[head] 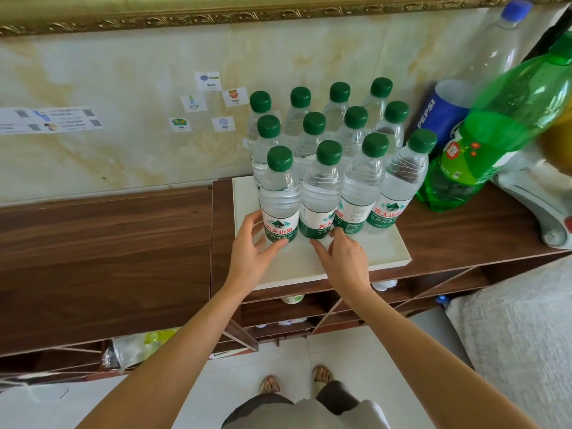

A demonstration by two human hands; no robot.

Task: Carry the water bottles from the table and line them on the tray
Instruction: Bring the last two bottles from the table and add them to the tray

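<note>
Several clear water bottles with green caps stand upright in three rows on a white tray [365,258] on the dark wooden table. My left hand [252,243] wraps the base of the front-left bottle [278,196], thumb and fingers around its green label. My right hand [343,252] touches the base of the second front bottle [322,193] with its fingertips, fingers spread. Both bottles rest on the tray.
A blue Pepsi bottle [439,116], a large green soda bottle [495,128] and a tall clear bottle with a blue cap [504,41] stand right of the tray. Bare wooden tabletop [105,243] stretches left. A marble wall is behind; shelves lie below.
</note>
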